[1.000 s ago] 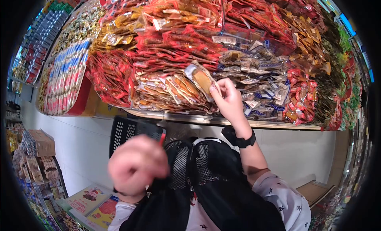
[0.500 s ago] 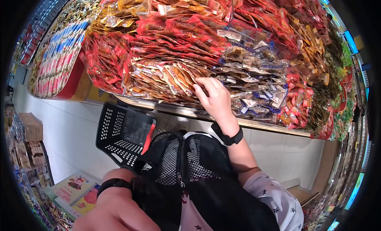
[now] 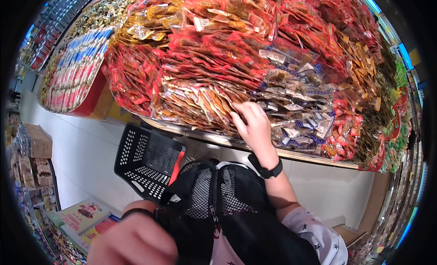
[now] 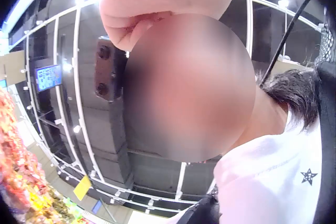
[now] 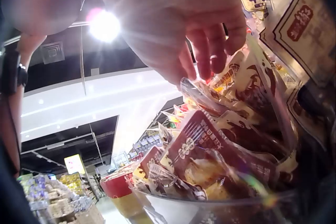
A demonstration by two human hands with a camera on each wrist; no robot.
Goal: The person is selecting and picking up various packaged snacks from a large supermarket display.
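Note:
My right hand [image 3: 251, 123] rests on a heaped display of brown and clear snack packets [image 3: 200, 101], knuckles up, fingers bent down into the pile. In the right wrist view its fingers [image 5: 210, 50] curl over the top edge of a clear snack packet [image 5: 191, 90] among dark brown ones [image 5: 199, 140]. My left hand [image 3: 132, 242] is a blur close to the camera at the bottom left, with a black band at its wrist. The left wrist view gives only the heel of that hand [image 4: 157, 3], and its fingers stay hidden. A black perforated basket [image 3: 145, 162] hangs below the display.
The display's wooden edge [image 3: 309, 156] runs across in front of my body. Red packets [image 3: 132, 78] and blue-and-white sweets [image 3: 75, 73] fill bins to the left. A cardboard box [image 3: 38, 146] and printed cartons [image 3: 86, 215] stand on the pale floor at the left. A black mesh bag [image 3: 218, 205] hangs on my chest.
A second ago my right hand held a brown packet up above the pile; it has since come down into the packets. My left hand dropped from mid-frame to the bottom left.

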